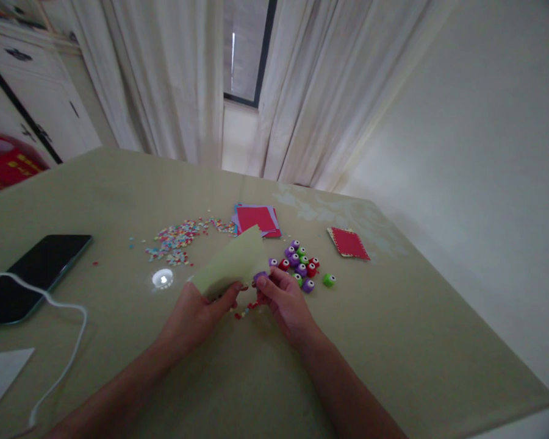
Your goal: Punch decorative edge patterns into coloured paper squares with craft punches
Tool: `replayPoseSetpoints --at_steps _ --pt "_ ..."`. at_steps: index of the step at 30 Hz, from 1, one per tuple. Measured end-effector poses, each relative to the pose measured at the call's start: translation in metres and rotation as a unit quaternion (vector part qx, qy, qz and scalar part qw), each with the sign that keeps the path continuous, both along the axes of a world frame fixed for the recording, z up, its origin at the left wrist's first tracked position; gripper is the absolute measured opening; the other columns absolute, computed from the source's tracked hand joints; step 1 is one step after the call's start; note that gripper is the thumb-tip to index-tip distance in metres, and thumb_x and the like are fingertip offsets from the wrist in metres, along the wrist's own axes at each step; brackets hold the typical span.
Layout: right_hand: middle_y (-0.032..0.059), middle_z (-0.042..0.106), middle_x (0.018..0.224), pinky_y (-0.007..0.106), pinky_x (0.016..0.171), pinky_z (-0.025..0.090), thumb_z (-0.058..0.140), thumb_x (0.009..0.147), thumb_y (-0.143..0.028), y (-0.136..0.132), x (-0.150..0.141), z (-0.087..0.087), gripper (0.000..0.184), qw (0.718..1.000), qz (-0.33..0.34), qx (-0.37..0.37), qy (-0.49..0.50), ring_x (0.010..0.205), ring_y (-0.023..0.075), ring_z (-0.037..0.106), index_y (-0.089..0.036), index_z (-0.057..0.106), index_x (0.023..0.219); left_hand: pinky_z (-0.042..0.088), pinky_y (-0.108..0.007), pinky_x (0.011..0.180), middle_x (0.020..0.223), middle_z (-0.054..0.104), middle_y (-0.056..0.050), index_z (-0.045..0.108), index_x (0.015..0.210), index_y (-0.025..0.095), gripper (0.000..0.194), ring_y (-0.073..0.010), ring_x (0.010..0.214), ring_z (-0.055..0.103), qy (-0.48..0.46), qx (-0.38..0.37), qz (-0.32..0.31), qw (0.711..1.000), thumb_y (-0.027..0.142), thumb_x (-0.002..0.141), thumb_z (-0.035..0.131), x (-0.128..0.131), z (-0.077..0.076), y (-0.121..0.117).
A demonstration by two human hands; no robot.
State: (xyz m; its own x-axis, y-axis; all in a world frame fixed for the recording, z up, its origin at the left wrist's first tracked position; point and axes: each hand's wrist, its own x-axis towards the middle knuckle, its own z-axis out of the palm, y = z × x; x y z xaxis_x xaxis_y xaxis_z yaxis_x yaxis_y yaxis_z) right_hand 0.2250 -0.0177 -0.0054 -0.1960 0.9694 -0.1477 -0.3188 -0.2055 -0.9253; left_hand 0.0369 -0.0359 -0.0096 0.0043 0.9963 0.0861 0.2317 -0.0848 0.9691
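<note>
My left hand pinches the lower edge of a pale green sheet of paper, which tilts up over the table. My right hand is closed around a small purple paper punch set against the sheet's right edge. A few tiny coloured cut-outs lie on the table just under both hands. A cluster of several small purple, red and green punches sits right behind my right hand, with one green punch apart to the right.
Scattered confetti, a stack of red and purple paper and a red square lie farther back. A dark phone with a white cable lies at left. White paper sits bottom left. Curtains hang behind the table.
</note>
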Motion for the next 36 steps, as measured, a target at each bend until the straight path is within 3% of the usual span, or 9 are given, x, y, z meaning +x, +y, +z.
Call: replayPoseSetpoints --at_steps 18,29,36 --pt "-0.0022 0.065 0.072 0.024 0.059 0.038 0.095 0.069 -0.055 0.0006 0.0012 -0.0036 0.043 1.000 -0.001 0.010 -0.006 0.062 0.0109 0.050 -0.020 0.077 0.085 0.058 -0.033 0.065 0.080 0.081 -0.003 0.081 0.096 0.022 0.025 -0.0230 0.071 0.074 0.009 0.001 -0.013 1.000 0.044 0.092 0.069 -0.0009 -0.0015 0.0013" --pt "-0.0029 0.063 0.072 0.024 0.059 0.039 0.094 0.072 -0.055 0.0008 0.0018 -0.0058 0.043 1.000 0.002 0.008 -0.006 0.063 0.0110 0.050 -0.020 0.074 0.083 0.059 -0.033 0.062 0.079 0.082 -0.003 0.082 0.097 0.022 0.025 -0.0223 0.066 0.074 0.001 0.008 -0.015 1.000 0.043 0.091 0.070 -0.0009 -0.0036 0.0022" --pt "-0.0034 0.062 0.071 0.024 0.060 0.039 0.096 0.067 -0.057 -0.0008 0.0006 -0.0015 0.047 1.000 -0.005 -0.005 -0.003 0.062 0.0107 0.050 -0.020 0.075 0.084 0.060 -0.032 0.062 0.078 0.083 -0.003 0.082 0.097 0.022 0.024 -0.0231 0.067 0.076 -0.002 0.001 -0.011 1.000 0.042 0.092 0.070 0.0002 -0.0040 0.0019"
